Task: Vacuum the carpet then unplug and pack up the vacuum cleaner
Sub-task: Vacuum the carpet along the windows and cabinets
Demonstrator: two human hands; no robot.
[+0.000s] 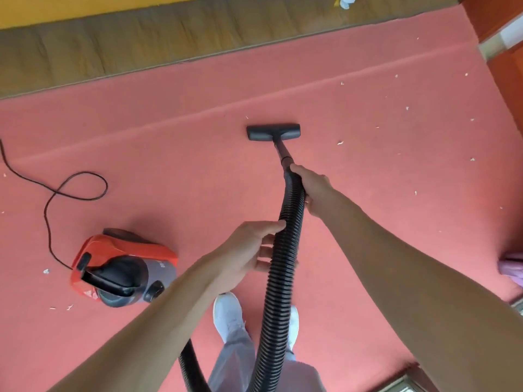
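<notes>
A red-and-grey canister vacuum cleaner (124, 267) sits on the pink carpet (169, 165) at the left. Its black ribbed hose (283, 264) rises between my arms to a short black tube ending in a flat floor nozzle (273, 132) resting on the carpet ahead. My right hand (311, 190) grips the top of the hose just below the tube. My left hand (249, 250) cups the hose lower down, fingers loosely curled round it. The black power cord (56, 193) loops across the carpet from the vacuum's back toward the left edge.
Small white scraps (340, 142) lie scattered on the carpet, mostly to the right and a few left of the vacuum. A strip of wooden floor (141, 49) borders the carpet at the far side. Orange-red furniture (503, 66) stands at the right. My white shoes (227, 315) are below.
</notes>
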